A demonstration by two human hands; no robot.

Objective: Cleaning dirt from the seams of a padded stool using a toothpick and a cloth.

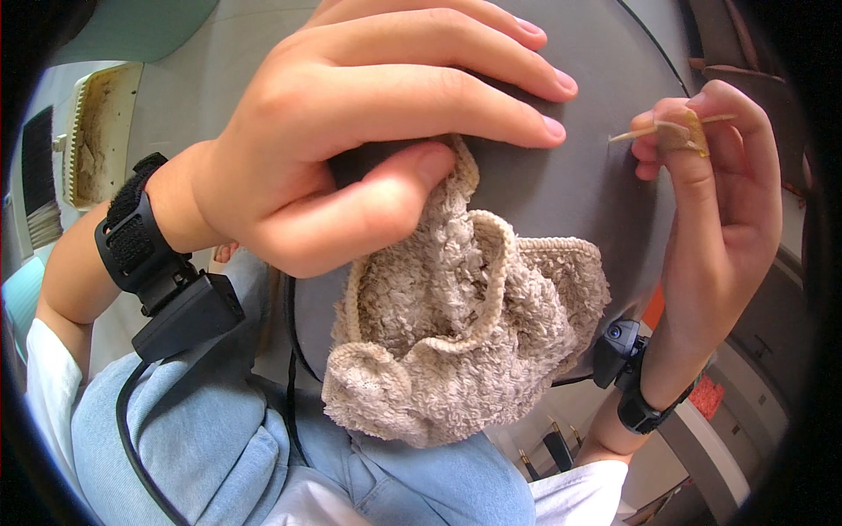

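My left hand pinches the top corner of a beige, fluffy cleaning cloth between thumb and fingers. The other fingers of that hand stretch out to the right above the cloth. Crumpled and folded, with a braided edge, the cloth hangs down over the grey surface. Over at the right, my right hand is closed on a thin pale stick, whose pointed end sticks out to the left. A yellowish-brown strip, perhaps a bandage, lies around the right thumb.
A dirty cream dustpan and a black-bristled brush are at the far left. Black devices are strapped to both wrists, and a cable runs from the left one. My denim-covered legs are below the cloth.
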